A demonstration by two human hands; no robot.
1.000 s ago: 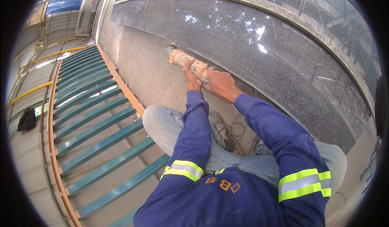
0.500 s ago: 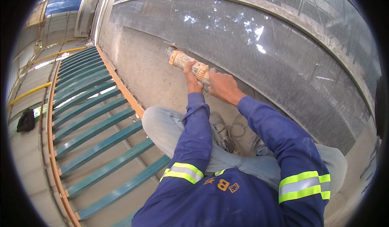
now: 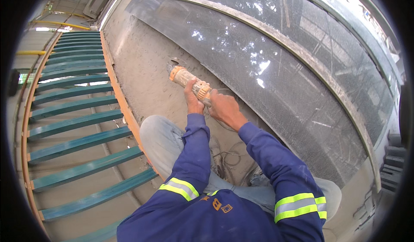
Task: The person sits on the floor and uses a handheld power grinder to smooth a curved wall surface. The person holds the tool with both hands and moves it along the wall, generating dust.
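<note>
Matt, dusty plastic power tool (image 3: 185, 76); smooth glossy slab (image 3: 254, 86); cloth sleeves (image 3: 276, 160)

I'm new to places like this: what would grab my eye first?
Probably the dusty orange-and-beige cylindrical power tool, held mid-picture by the left hand and right hand. A glossy dark-grey panel slants across the upper right; a teal-barred, orange-edged slatted frame lines the left.

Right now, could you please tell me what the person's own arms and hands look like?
The left sleeve and right sleeve are long, dark blue fabric reaching about the wrists. Higher up, the left reflective band and right reflective band each show a silver-grey stripe between two bright yellow-green ones. The left hand and right hand are bare, without gloves.
</note>
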